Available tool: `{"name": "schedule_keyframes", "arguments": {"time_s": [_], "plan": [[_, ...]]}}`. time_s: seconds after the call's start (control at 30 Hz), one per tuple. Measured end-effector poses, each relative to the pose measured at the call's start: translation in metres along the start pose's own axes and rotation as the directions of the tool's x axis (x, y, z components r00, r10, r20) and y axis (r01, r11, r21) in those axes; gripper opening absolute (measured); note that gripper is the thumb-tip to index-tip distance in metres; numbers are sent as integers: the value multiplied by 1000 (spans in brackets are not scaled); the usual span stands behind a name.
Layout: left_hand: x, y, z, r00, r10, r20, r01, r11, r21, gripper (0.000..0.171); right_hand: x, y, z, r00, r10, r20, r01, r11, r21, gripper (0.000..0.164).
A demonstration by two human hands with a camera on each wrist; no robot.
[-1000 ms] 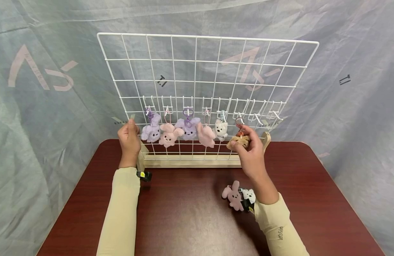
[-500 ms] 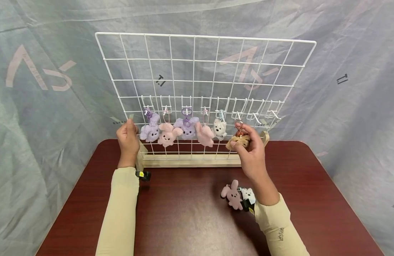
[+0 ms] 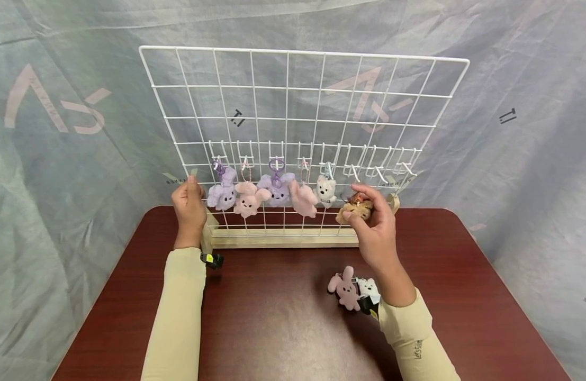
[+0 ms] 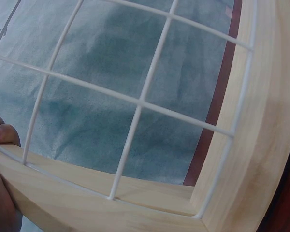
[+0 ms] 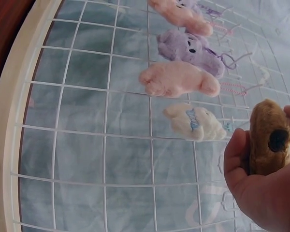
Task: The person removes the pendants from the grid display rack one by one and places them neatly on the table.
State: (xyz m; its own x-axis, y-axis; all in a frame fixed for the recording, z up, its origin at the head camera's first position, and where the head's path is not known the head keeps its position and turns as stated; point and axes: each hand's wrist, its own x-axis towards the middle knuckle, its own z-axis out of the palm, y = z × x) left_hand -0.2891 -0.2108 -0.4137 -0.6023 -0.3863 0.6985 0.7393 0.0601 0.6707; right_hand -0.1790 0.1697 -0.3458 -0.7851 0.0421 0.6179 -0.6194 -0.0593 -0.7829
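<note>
Head view takes in a dark red table (image 3: 273, 328), whose far corners round off on both sides of the rack; anything dropped would likely land on it, with broad room between the forearms. Upright near its far edge stands a white wire rack (image 3: 287, 120) in a pale wooden stand (image 3: 283, 242). A push from the right could make it rock or slide, chiefly if the bracing eased. That bracing is the left hand (image 3: 189, 206), fingers curled round the rack's left side. The right hand (image 3: 376, 227) pinches a brown plush (image 5: 265, 125) between thumb and fingers, in front of the rack's right half.

Two more toys, a dusty pink plush (image 3: 347, 291) and a small white one (image 3: 369, 288), lie on the table by the right wrist; a forearm lowered there might sweep them. To the left of the brown plush hangs a white dog plush (image 3: 326, 189), close enough to be knocked by a sideways move; the right side offers more room.

Just above the fingers juts a bare hook (image 3: 353, 173), its tip facing outward, with two more bare ones farther right. The plush's reddish fitting (image 3: 357, 199) sits mostly among the fingers, so its ring could miss or snag; its opening is too small to tell.
</note>
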Motion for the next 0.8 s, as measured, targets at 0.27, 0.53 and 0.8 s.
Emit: {"name": "schedule_keyframes", "arguments": {"time_s": [0.27,0.53,0.8], "plan": [[0,-1,0,1000,5,3,-5,1000,0,63,0,1,2,999,49,14,-49,999,0,34],[0,-1,0,1000,9,12,-9,1000,3,64,-1,3,4,992,106,67,-105,994,-13,24],[0,-2,-1,1000,9,15,-9,1000,10,63,-3,8,2,979,174,108,-169,984,-52,18]]}}
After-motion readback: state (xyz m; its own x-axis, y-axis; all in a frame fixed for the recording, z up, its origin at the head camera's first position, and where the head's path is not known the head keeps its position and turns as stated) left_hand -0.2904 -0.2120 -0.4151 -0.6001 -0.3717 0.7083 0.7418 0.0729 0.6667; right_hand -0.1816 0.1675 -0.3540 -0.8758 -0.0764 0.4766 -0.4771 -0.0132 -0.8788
